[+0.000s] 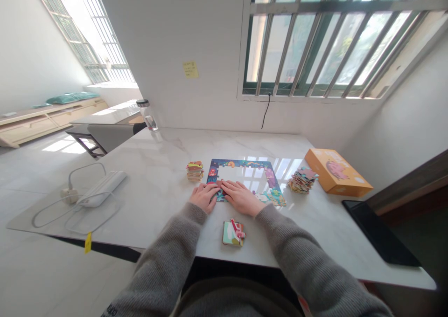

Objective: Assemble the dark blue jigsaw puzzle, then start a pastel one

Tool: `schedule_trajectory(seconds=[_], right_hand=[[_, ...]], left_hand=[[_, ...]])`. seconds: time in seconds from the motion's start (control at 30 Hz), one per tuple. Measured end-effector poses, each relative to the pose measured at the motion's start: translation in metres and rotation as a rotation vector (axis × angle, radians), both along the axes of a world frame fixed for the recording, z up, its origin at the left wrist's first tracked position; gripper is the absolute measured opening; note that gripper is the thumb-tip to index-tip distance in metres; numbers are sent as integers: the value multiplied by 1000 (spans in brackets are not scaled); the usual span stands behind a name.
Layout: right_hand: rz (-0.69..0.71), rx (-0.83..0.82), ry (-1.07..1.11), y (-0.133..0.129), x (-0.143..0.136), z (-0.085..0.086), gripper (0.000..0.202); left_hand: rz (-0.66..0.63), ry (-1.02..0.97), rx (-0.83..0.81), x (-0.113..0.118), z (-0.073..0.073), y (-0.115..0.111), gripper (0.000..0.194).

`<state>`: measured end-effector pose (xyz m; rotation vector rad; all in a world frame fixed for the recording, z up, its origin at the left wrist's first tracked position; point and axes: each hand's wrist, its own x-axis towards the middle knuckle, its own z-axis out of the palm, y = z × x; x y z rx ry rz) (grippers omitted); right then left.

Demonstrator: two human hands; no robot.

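Box: orange, contents hidden | bottle: lidded, contents unclear | hands: touching puzzle border, cannot tell if grasping

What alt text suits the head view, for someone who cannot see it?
A person's left hand and right hand touch the near-left part of a puzzle border on a white table. A left stack and right stack of pieces flank it; a low stack lies nearer the person, an orange box to the right.

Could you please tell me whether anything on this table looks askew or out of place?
Mildly: the puzzle-piece stack near the orange box is untidy, its pieces jutting unevenly, and the cord beside the power strip sprawls in loose loops. I see nothing spilled.
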<state>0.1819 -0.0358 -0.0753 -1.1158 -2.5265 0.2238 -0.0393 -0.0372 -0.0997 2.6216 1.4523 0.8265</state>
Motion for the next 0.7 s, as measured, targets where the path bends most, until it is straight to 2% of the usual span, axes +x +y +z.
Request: schedule_trajectory(seconds=[0.1, 0.2, 0.3, 0.4, 0.5, 0.7], right_hand=[[6, -39, -9, -4, -1, -5, 51], [4, -44, -3, -7, -2, -2, 49], [-3, 18, 66, -12, 3, 10, 40], [-32, 152, 185, -20, 20, 28, 32], [-143, 282, 267, -28, 53, 42, 28], [-588, 560, 385, -34, 159, 45, 22]], left_hand=[[0, 18, 18, 1, 0, -1, 36], [-4, 41, 45, 1, 1, -1, 36], [4, 74, 28, 1, 2, -2, 38], [32, 126, -32, 2, 5, -4, 40], [53, 149, -63, 3, 7, -7, 41], [42, 154, -73, 1, 5, -3, 39]])
